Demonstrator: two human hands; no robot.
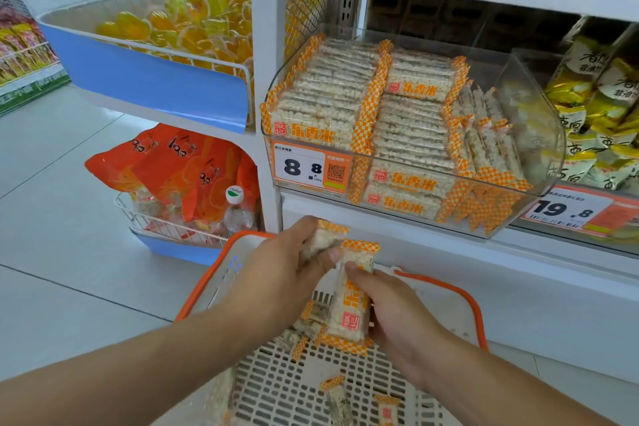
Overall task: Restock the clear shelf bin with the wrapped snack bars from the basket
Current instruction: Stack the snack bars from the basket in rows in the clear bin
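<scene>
nearest the camera, a white slotted basket (pixel 345 387) with an orange rim sits low in front of the shelving, and a few wrapped snack bars (pixel 340 401) lie scattered on its floor, so it looks nearly emptied. just above it both hands meet. the right hand (pixel 397 315) has its fingers curled round a bar (pixel 349 308) held upright, orange checked ends top and bottom. the left hand (pixel 276 273) grips another bar or two (pixel 325 237) against it, probably gathering a small stack so several go up in one lift.

beyond and above the hands, the clear shelf bin (pixel 532 107) sits on the white shelf, tilted forward for easy reach. it holds neat rows of the same bars, packed tight on the left and middle, while its right end shows open space, likely where the handful belongs. a price tag (pixel 311 168) is fixed to its front.

farther left, a wire bin (pixel 145 41) holds yellow sweets, and below it another holds orange packets (pixel 179 162) and a water bottle (pixel 237 211).
</scene>
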